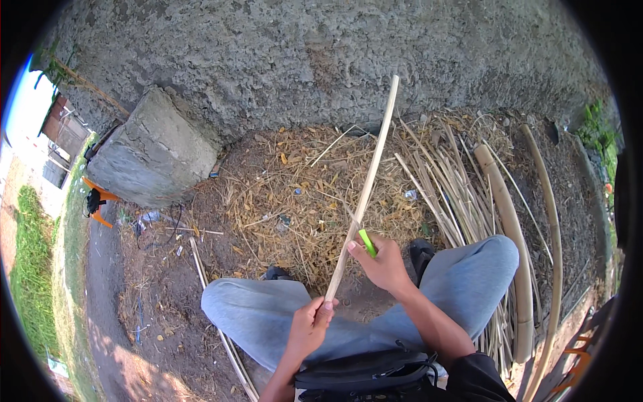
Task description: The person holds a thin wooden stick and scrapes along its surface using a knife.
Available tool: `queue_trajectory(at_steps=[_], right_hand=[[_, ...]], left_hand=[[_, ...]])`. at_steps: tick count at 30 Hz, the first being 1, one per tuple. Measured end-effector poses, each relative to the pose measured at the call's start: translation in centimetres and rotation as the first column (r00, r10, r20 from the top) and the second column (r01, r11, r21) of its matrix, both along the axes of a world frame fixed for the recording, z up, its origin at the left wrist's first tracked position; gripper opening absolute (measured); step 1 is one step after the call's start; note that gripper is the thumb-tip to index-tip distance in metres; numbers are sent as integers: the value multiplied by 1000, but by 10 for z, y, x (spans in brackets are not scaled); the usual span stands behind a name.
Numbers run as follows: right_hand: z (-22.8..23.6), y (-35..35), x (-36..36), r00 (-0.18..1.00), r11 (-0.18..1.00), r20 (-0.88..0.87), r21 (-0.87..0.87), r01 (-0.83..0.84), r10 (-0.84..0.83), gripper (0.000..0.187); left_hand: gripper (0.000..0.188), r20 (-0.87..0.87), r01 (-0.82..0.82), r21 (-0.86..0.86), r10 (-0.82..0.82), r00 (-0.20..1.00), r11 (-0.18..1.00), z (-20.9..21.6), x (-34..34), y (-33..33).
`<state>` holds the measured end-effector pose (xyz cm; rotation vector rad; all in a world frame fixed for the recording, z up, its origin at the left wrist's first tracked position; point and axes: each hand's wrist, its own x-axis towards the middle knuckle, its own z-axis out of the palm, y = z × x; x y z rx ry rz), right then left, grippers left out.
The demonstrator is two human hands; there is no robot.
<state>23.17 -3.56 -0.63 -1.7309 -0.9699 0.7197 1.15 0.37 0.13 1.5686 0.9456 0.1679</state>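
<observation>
A long pale bamboo strip (370, 177) slants up and away from my lap toward the wall. Its near end is gripped in my left hand (311, 327), fingers wrapped round it. Higher along the strip, my right hand (383, 265) is closed on a knife with a bright green handle (367, 243). The knife's thin blade lies against the strip, pointing up and left; its edge is hard to make out. My right thumb touches the strip beside the handle.
Split bamboo strips (445, 184) lie piled at the right, beside a thick bamboo pole (506, 234) and a thinner curved pole (550, 221). A rough grey wall (281, 60) rises ahead, with a concrete block (157, 151) at left. Shavings and dry leaves (288, 194) cover the ground.
</observation>
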Motion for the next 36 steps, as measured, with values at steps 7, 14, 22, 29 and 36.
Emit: queue_trajectory(at_steps=[7, 14, 22, 29, 36], right_hand=[[-3, -17, -33, 868, 981, 497, 170, -97, -1, 28], [-18, -15, -42, 808, 955, 589, 257, -148, -33, 26], [-11, -11, -41, 736, 929, 670, 327, -176, -96, 25], [-11, -1, -42, 697, 922, 698, 361, -141, -167, 24], [-13, 4, -43, 714, 920, 679, 369, -132, -170, 26]], left_hand=[[20, -20, -150, 377, 170, 985, 914, -3, -8, 6], [18, 15, -171, 422, 181, 983, 890, 8, -11, 7], [19, 95, -181, 703, 162, 982, 688, 9, -17, 3], [20, 94, -193, 735, 184, 978, 650, 14, -16, 5], [21, -26, -103, 743, 183, 983, 661, 22, -21, 5]])
